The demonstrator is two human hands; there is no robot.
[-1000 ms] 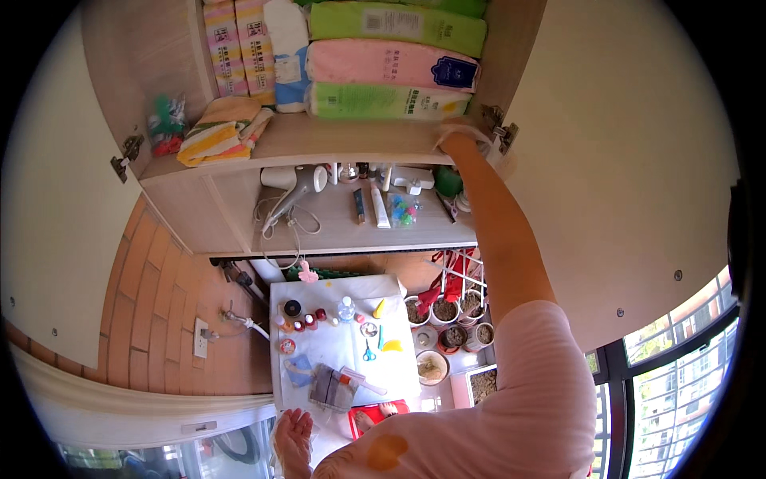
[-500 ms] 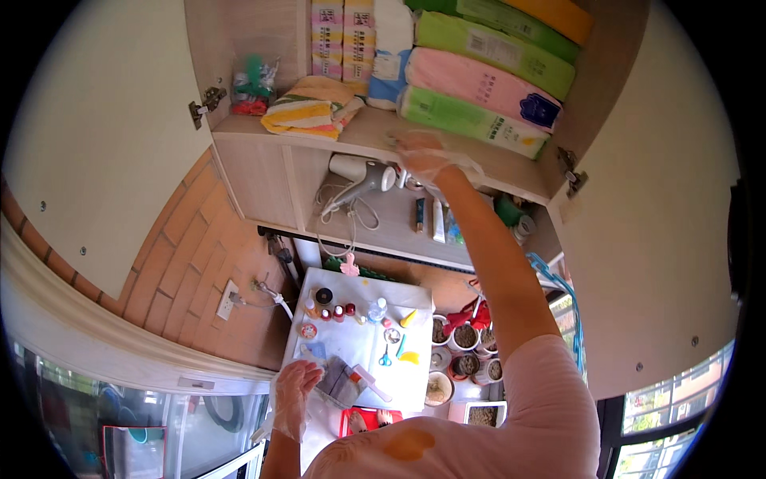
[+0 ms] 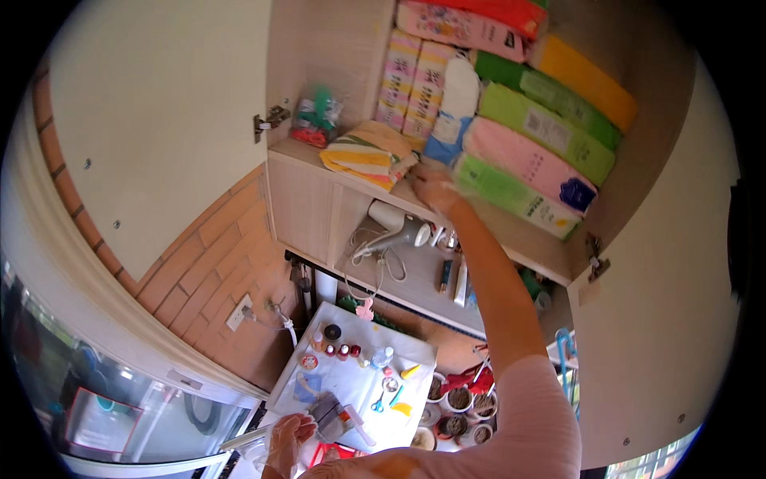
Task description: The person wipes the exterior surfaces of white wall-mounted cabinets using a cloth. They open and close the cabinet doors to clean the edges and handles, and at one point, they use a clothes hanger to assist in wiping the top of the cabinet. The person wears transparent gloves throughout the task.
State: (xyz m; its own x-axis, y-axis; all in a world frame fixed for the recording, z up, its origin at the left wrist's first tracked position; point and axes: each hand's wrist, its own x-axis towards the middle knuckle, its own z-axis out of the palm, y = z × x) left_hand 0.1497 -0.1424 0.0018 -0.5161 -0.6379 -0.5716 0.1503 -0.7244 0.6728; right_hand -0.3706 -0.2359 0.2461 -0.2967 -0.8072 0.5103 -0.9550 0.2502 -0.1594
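Observation:
My right hand (image 3: pixel 433 188), in a loose clear plastic glove, reaches up to the open cupboard's upper shelf. Its fingers are at the right edge of a folded yellow, white and orange striped towel (image 3: pixel 369 153); blur and the glove hide whether they grip it. Low at the left, my left hand (image 3: pixel 290 437), also in a clear glove, hangs beside the white table (image 3: pixel 287 383). Its fingers are loosely bent and apart, with nothing seen in them. A grey cloth-like item (image 3: pixel 325 415) lies on the table close to it.
Tissue packs (image 3: pixel 531 164) fill the shelf right of the towel. Below sit a hair dryer (image 3: pixel 399 227) with its cord and several tubes (image 3: pixel 461 283). Cupboard doors stand open on both sides. Small bottles (image 3: pixel 343 350) and blue scissors (image 3: pixel 378 403) lie on the table; soil-filled pots (image 3: pixel 459 399) stand beside it.
My right hand has moved left along the shelf to the towel's edge. My left hand has dropped lower, its fingers more bent. The whole view has shifted and tilted.

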